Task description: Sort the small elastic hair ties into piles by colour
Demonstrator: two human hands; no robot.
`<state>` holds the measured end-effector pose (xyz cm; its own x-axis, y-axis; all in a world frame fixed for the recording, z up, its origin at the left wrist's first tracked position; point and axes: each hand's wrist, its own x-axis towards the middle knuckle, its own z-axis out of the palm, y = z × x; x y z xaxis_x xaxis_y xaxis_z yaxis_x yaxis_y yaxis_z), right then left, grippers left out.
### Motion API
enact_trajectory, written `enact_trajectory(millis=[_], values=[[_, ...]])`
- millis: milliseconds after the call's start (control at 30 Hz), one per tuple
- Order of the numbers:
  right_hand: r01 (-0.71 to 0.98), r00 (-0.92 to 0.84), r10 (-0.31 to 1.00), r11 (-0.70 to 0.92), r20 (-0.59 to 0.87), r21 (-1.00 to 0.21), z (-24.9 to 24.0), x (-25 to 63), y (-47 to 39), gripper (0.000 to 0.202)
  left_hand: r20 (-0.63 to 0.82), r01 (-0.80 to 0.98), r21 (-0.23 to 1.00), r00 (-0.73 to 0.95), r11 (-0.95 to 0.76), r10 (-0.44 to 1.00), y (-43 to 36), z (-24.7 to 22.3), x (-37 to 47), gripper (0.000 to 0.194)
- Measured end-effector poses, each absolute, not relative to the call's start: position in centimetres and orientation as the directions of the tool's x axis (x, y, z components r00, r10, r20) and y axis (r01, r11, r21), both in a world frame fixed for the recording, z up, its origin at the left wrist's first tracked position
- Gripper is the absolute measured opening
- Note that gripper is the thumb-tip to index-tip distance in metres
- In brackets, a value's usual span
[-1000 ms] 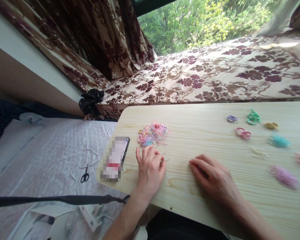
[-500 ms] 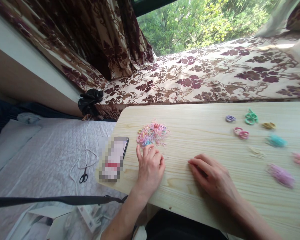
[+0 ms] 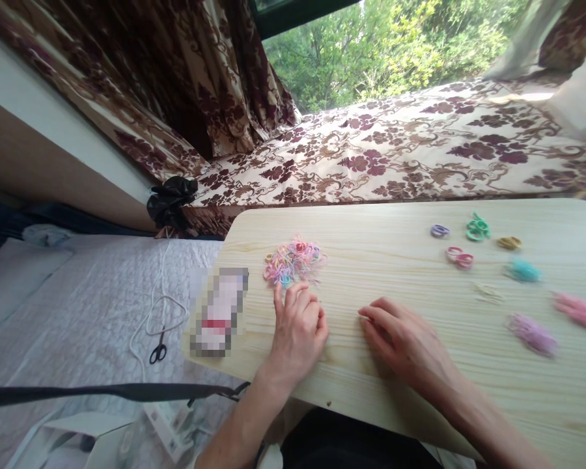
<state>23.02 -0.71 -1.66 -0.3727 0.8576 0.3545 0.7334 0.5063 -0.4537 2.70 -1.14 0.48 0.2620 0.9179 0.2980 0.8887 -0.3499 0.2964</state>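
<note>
A tangled pile of colourful elastic hair bands (image 3: 295, 259) lies on the pale wooden table (image 3: 371, 260). Just in front of it is my left hand (image 3: 300, 329), its fingers bent and the thumb side curled in; what it pinches, if anything, is hidden. My right hand (image 3: 407, 335) rests on the tabletop to the right, thumb and fingertips together, and anything between them is too small to make out. Sorted by colour on the right are purple (image 3: 440, 230), green (image 3: 477, 228), rose (image 3: 460, 257), yellow (image 3: 509, 242), turquoise (image 3: 523, 270), cream (image 3: 489, 293), lilac (image 3: 533, 335) and pink bands (image 3: 579, 311).
A blurred-out phone (image 3: 219, 312) lies at the table's left end. Scissors (image 3: 159, 352) and a white cord (image 3: 168, 312) are on the bed (image 3: 102, 293). A black strap (image 3: 102, 393) crosses the lower left. Behind the table runs a flower-patterned window ledge (image 3: 371, 163).
The view has shifted slightly, moving the sorted bands leftward in the picture. My left hand has drawn a little right, its fingers more curled. My right hand has come slightly nearer to it.
</note>
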Motion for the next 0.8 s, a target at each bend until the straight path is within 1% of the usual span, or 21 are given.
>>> enact_trajectory(millis=[167,300,400,567,667,800], values=[[0.659,-0.379,0.839,0.541,0.39,-0.522,-1.3,22.1,-1.0,0.021,0.308,0.832,0.332,0.349,-0.444,0.885,-1.5,1.2,3.5,0.016],[0.642,-0.366,0.839,0.54,0.401,-0.544,-1.1,22.1,-1.2,0.022,0.324,0.766,0.37,0.423,-0.525,0.846,-1.5,1.8,4.0,0.016],[0.618,-0.362,0.835,0.547,0.413,-0.564,-0.7,22.5,-1.4,0.02,0.337,0.738,0.39,0.443,-0.551,0.831,-1.5,2.0,4.2,0.015],[0.609,-0.335,0.836,0.544,0.435,-0.577,0.1,22.8,-1.9,0.021,0.369,0.741,0.376,0.432,-0.557,0.823,-1.6,1.8,4.5,0.014],[0.625,-0.31,0.845,0.526,0.435,-0.577,0.4,23.2,-2.2,0.022,0.404,0.756,0.372,0.391,-0.539,0.827,-1.6,1.6,4.6,0.014],[0.655,-0.234,0.876,0.462,0.421,-0.598,0.7,24.7,-2.5,0.022,0.463,0.773,0.375,0.321,-0.511,0.826,-1.6,1.0,4.2,0.018]])
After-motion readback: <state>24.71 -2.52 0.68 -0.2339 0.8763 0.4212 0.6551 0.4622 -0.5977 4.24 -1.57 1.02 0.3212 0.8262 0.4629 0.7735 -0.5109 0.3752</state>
